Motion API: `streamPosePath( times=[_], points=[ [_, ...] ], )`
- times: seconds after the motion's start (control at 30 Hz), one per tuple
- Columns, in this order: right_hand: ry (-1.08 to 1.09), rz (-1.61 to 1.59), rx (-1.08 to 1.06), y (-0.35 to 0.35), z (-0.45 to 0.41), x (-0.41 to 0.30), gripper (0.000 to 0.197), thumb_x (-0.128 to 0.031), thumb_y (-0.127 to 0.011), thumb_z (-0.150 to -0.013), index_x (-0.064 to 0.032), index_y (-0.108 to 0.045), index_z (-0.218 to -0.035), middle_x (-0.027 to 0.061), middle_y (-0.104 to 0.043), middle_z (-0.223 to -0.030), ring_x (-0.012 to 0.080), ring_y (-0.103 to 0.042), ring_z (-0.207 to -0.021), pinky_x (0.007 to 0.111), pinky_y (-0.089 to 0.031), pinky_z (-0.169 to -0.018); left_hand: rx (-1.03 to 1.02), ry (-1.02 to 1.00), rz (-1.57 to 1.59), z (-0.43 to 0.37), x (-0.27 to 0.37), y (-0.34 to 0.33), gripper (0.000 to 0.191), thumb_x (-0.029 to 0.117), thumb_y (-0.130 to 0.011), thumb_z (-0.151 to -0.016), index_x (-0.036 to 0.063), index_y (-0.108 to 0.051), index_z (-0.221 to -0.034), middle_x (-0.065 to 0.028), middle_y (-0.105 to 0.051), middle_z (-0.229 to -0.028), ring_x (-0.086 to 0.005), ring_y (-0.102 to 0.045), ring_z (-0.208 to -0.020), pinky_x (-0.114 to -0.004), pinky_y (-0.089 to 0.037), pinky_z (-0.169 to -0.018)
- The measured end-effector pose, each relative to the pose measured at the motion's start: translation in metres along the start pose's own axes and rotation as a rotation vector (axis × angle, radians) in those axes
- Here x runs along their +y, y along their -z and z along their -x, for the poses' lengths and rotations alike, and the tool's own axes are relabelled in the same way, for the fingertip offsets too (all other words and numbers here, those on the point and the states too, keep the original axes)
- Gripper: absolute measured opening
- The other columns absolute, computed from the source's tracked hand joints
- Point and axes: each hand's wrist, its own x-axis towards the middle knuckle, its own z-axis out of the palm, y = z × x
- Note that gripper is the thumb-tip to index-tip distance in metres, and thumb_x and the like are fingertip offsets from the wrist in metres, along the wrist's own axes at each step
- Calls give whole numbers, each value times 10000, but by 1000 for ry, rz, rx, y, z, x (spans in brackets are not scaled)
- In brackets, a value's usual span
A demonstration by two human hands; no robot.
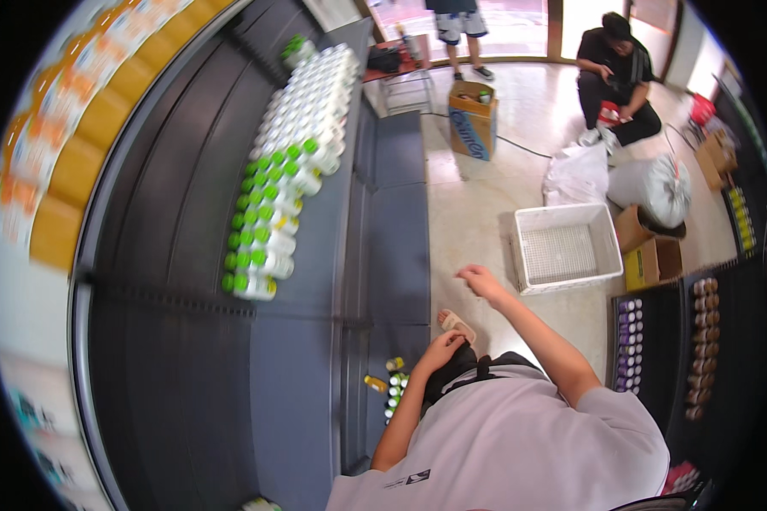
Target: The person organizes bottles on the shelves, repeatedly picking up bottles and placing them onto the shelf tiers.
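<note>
My left hand (pixel 446 350) hangs loosely curled beside my dark trousers, over a sandalled foot (pixel 458 324); no held object shows. Reaching out over the pale floor, my right hand (pixel 482 282) is slightly blurred and has nothing visible in it. To the left, a dark grey shelf (pixel 313 255) bears rows of green-capped white bottles (pixel 265 220), with a block of white-capped bottles (pixel 310 89) behind them. A lower shelf (pixel 396 255) is nearest to both hands. A white plastic crate (pixel 569 249) stands on the floor to the right of my right hand.
Small bottles (pixel 396 389) stand low beside my left forearm. Ahead is an open cardboard box (pixel 472 121). One person (pixel 620 76) sits on the floor; another person (pixel 460 29) stands near the doorway. White sacks (pixel 652 188), cartons (pixel 653 265) and shelves of bottles (pixel 703 345) line the right.
</note>
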Motion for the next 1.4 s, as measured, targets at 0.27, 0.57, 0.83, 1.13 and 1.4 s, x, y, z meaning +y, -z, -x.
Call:
streamPosePath(
  times=[0.27,0.57,0.83,1.13,1.4],
  points=[
    [312,217,-360,-77,-71,-94,338,-220,-639,-978,-70,-623,-1280,28,-680,-989,107,-617,-862,286,-509,-757,134,131,425,-104,34,85,314,136,-587,-1017,31,-565,-1311,-54,-649,-1172,-144,-666,-924,-266,-544,-765],
    [668,308,-142,-109,-225,-258,519,-207,-705,-930,-145,-554,-1423,9,-446,-617,92,-404,-590,296,-409,-569,662,-312,631,-194,163,271,661,214,-542,-1054,108,-175,-1593,-146,-590,-1328,-223,-701,-1000,-340,-579,-840],
    [909,787,-114,-175,-255,-377,579,-420,-731,-869,-175,-584,-1372,111,-671,-721,313,-678,-675,417,-518,-608,854,-344,665,-226,206,322,846,180,-611,-1020,142,-22,-1626,-146,-626,-1236,-194,-709,-896,-289,-578,-752],
    [1130,818,-413,-150,-226,-373,497,-378,-824,-767,-93,-662,-1141,95,-672,-742,276,-649,-643,384,-492,-580,1357,-263,278,-214,218,274,707,47,-748,-876,62,-352,-1461,-153,-557,-1303,-223,-664,-1019,-297,-557,-777],
    [576,486,-1351,-108,-183,-271,380,-192,-870,-774,-21,-665,-1045,-13,-596,-799,56,-435,-665,243,-402,-600,1606,175,119,-159,197,109,656,198,-848,-759,42,-527,-1309,-193,-656,-1251,-374,-649,-1143,-426,-528,-948]
  ],
)
